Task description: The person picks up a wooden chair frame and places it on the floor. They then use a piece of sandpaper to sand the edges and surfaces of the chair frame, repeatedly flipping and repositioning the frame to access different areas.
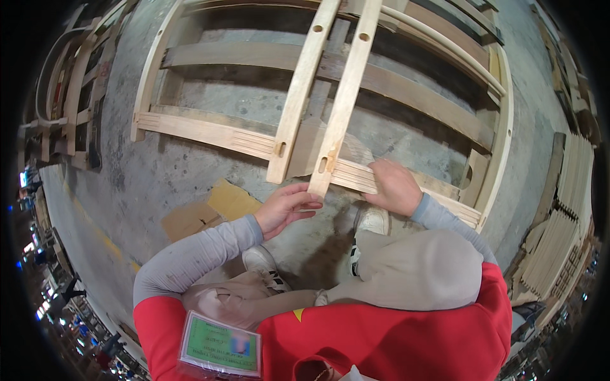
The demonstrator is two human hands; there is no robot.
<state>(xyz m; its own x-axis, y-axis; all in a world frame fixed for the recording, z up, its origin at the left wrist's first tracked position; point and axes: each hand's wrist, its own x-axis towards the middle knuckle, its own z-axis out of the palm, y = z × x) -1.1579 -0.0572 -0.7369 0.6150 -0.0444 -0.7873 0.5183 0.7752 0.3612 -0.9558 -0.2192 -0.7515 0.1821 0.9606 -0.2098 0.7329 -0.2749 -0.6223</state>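
Note:
A large pale wooden frame [210, 132] lies on the concrete floor in front of me. Two long slotted wooden slats rest across it, running away from me: a left slat [298, 89] and a right slat [346, 95]. My left hand [286, 206] has its fingers curled at the near end of the right slat, touching it from below. My right hand [395, 185] presses flat on the frame's grooved near rail [356, 174], just right of that slat. My shoes [372, 222] stand on the floor below.
Flat cardboard pieces [210, 206] lie on the floor to the left. More wooden frames [76, 89] lean at the far left. Stacks of curved slats [562, 235] sit at the right. Darker boards [394, 82] cross under the frame.

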